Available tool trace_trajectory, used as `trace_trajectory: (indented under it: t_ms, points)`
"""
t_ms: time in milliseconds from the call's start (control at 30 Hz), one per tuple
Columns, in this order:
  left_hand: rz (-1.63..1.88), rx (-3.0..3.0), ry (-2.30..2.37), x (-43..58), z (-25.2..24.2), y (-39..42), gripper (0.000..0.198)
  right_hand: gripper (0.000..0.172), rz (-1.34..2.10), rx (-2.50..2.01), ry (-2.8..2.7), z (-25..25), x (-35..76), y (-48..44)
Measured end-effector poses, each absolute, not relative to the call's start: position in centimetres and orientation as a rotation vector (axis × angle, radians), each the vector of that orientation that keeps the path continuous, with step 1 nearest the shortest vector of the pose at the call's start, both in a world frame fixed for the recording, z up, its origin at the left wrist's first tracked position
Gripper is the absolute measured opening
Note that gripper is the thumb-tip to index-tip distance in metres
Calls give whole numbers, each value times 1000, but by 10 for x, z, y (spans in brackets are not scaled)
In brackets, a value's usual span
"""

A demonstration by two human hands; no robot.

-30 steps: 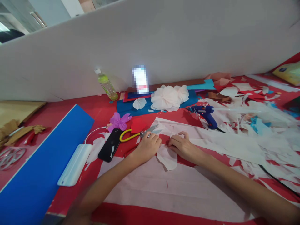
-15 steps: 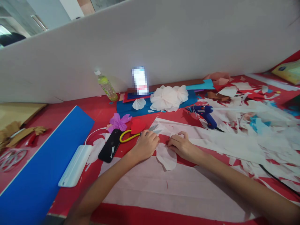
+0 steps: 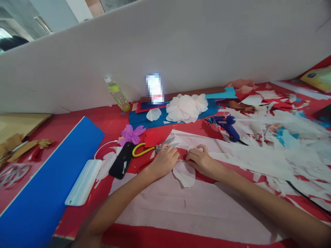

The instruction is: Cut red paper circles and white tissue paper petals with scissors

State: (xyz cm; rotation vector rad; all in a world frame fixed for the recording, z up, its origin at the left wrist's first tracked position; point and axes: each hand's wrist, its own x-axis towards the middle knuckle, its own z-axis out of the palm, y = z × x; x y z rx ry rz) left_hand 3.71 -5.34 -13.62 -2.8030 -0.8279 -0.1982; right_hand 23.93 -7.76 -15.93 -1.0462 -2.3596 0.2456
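Between my two hands is a pale pink paper petal [image 3: 184,175], its rounded part hanging toward me over a large pale paper sheet [image 3: 196,210]. My left hand [image 3: 165,161] has its fingers closed at the petal's top left edge. My right hand [image 3: 200,159] pinches the top right edge, with its index finger bent up. The fingertips nearly meet, and the gathered edge is partly hidden. Just behind my left hand lie scissors [image 3: 141,150] with yellow handles, their blades partly covered. A red paper piece [image 3: 153,137] rests next to them.
A blue glue gun [image 3: 229,127] lies right among white paper scraps [image 3: 284,162]. Pale paper flowers [image 3: 187,107], a lit phone [image 3: 154,89] and a bottle [image 3: 117,94] stand by the wall. Left are a black phone [image 3: 121,161], a purple flower [image 3: 131,134], a white power bank [image 3: 83,182] and a blue board [image 3: 51,182].
My left hand has shifted slightly right, closer to my right hand along the petal's top edge. More of the scissors now shows. My right hand has hardly moved.
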Motion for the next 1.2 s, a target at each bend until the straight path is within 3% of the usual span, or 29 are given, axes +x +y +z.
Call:
trace_trajectory:
  t_ms: [367,700,1200]
  points:
    - [-57,-2729,-732,28,-123,-47,21,29,257,-1049,-2358,-157,239,-78]
    - [-285,-2848,-999,45,-128,-69,21,24,156,-1113,-2361,-159,240,-79]
    - [-349,-2810,-1049,49,-143,-72,17,19,300,-1132,-2334,-159,241,-78]
